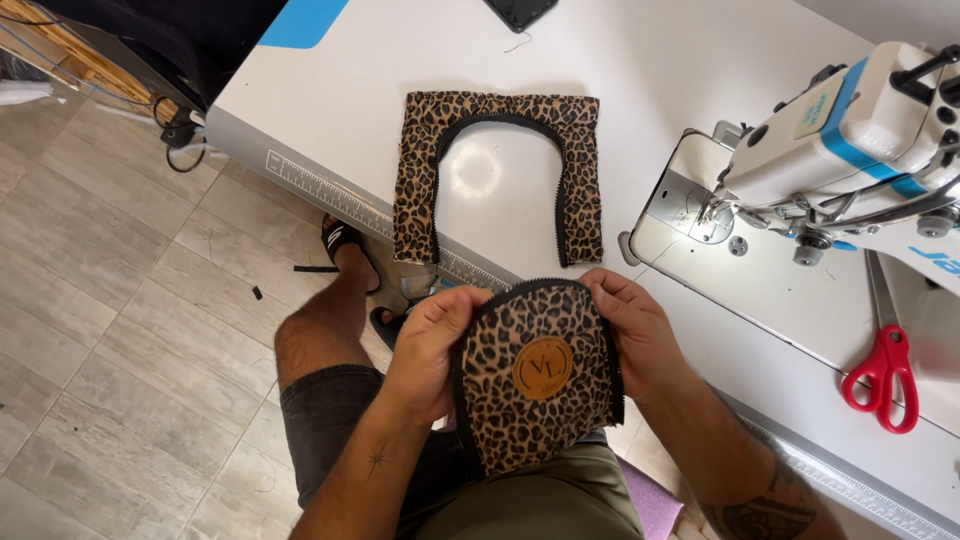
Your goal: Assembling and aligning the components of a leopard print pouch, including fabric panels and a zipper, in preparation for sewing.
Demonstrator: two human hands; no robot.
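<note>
Head view looks down at two hands holding a leopard-print piece [535,385] over the lap, just off the table's edge. The left hand [432,350] pinches its left side, fingers closed on the cloth. The right hand [628,340] pinches the right side the same way — so the piece stays flat and spread, with its round brown patch [542,368] facing up. A black zipper edge [470,425] runs around it. On the white table [640,60] lies an arch-shaped leopard strip [500,170], flat and well apart from the hands. A sewing machine [850,140] sits to the right, with red scissors [885,365] beside it — near enough to grab.
</note>
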